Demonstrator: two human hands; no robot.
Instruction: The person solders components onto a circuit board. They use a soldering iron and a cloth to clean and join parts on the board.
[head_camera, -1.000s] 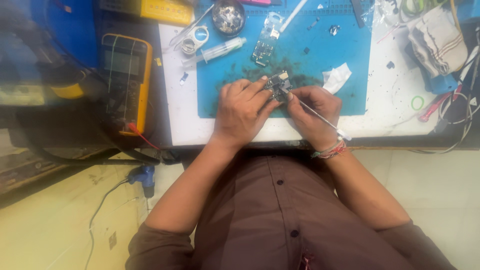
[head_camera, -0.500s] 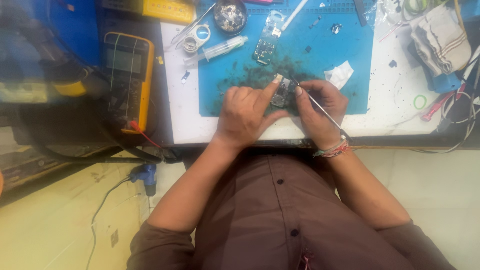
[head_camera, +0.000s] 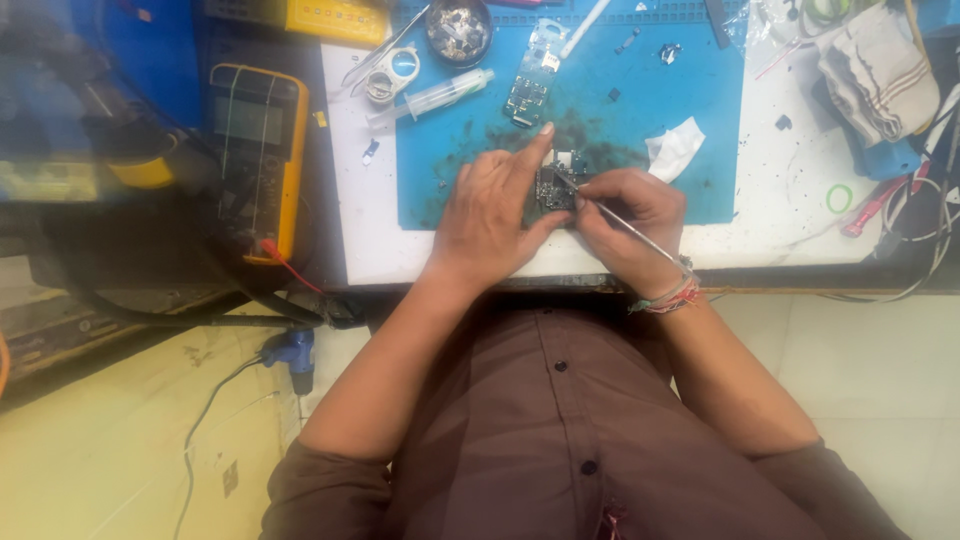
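The left hand (head_camera: 490, 210) pinches a small dark circuit board (head_camera: 553, 188) steady on the blue rubber work mat (head_camera: 700, 110), so the right hand (head_camera: 628, 215), at its 3 o'clock, fingers closed around thin metal tweezers (head_camera: 625, 222), can probe it.

Two bare hands are working — left hand (head_camera: 490, 215) and right hand (head_camera: 630, 215) — over one blue rubber mat (head_camera: 700, 120). Two small green circuit boards are lying there — one (head_camera: 555, 185) between the hands, one (head_camera: 527, 85) apart — plus one clear plastic syringe (head_camera: 430, 100), one yellow-cased multimeter (head_camera: 255, 155).
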